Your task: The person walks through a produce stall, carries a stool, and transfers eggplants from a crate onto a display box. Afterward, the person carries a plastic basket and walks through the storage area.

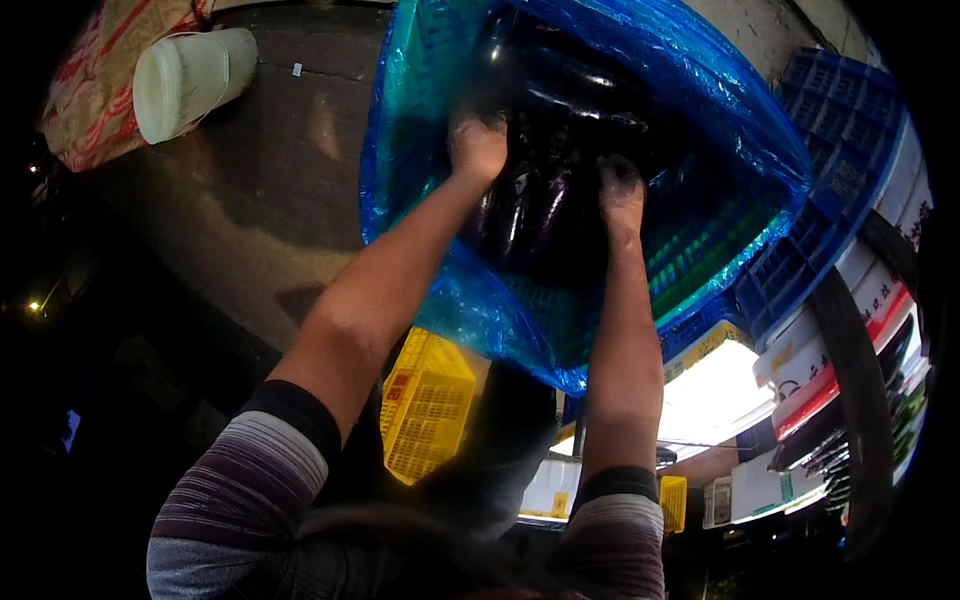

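Note:
A plastic crate lined with a blue plastic bag (487, 300) lies before me. Inside it are several glossy dark purple eggplants (525, 210), some lying crosswise at the far side and others lengthwise nearer me. My left hand (478, 146) is over the left part of the pile, its fingers bent against the dark eggplants. My right hand (622, 187) is at the right side of the pile, fingers curled down beside the eggplants. Deep shadow hides the fingertips of both hands, so whether either one grips an eggplant does not show.
A white plastic bucket (202, 79) lies on its side at the upper left, by a red-marked woven sack (94, 112). Yellow crates (427, 405) stand below the lined crate. Blue crates (832, 150) and white boxes (810, 360) are stacked at the right.

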Demonstrator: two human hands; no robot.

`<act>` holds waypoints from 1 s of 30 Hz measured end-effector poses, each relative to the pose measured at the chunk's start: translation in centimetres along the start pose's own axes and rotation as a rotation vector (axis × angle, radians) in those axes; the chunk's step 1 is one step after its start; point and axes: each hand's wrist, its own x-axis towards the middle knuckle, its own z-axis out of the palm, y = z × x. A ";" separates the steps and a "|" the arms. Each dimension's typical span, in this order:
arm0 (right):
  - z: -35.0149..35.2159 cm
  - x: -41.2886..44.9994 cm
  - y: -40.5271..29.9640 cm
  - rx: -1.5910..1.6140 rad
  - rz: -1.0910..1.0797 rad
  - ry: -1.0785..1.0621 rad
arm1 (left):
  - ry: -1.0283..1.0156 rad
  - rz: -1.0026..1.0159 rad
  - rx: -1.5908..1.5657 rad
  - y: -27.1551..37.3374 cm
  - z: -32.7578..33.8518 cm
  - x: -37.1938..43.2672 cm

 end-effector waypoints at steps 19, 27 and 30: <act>3.8 -0.2 -0.4 -0.493 0.142 -0.350 | -0.619 0.551 0.671 -2.8 3.9 -1.3; 4.8 -0.2 -0.3 -0.637 0.158 -0.279 | -0.595 0.535 0.648 -1.9 3.7 -1.1; 3.2 -2.2 -0.9 -0.748 0.010 -0.291 | -0.862 0.563 0.708 -0.1 1.6 -1.2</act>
